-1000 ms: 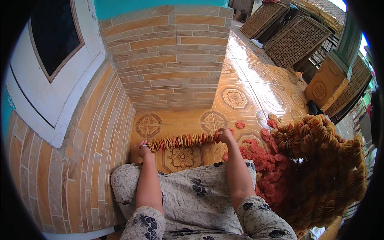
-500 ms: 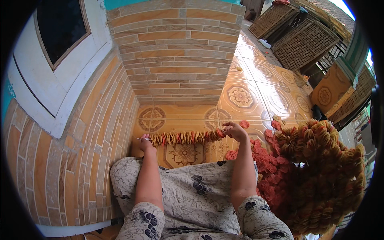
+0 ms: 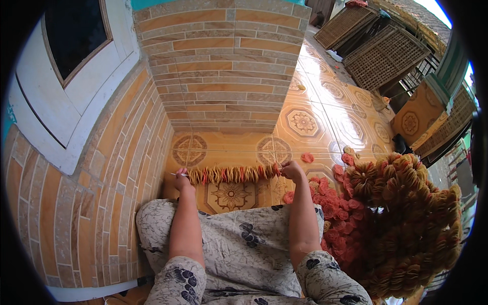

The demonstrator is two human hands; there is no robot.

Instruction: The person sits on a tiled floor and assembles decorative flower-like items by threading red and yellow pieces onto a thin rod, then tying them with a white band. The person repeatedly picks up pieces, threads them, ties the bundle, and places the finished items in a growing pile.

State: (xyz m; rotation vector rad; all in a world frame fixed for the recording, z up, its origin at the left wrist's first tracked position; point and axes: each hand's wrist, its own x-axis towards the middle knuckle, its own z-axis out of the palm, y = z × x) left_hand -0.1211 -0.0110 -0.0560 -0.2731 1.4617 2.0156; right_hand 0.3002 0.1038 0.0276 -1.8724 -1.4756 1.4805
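Left hand [image 3: 183,180]: closed, fingers wrapped on the left end of the string [image 3: 231,175], thin white tip poking out past the fist. Right hand [image 3: 293,172]: fingers bent in, pinching at the right end; exact finger placement too small to tell. String is roughly straight, packed with yellow discs plus some orange-red, stretched between the hands in front of the lap [image 3: 239,239].

Clock from the string's middle: left hand 9, right hand 3, lap 6. Loose pink discs [image 3: 341,216] piled between 3 and 4, beyond the right forearm. Big heap [image 3: 401,175] of yellow strung discs same direction, further out, touching the pile; lower part dark. Wall [image 3: 223,76] at 12, door [image 3: 76,114] at 10, woven racks [image 3: 385,57] at 2. Patterned tile floor [image 3: 231,198] underneath.
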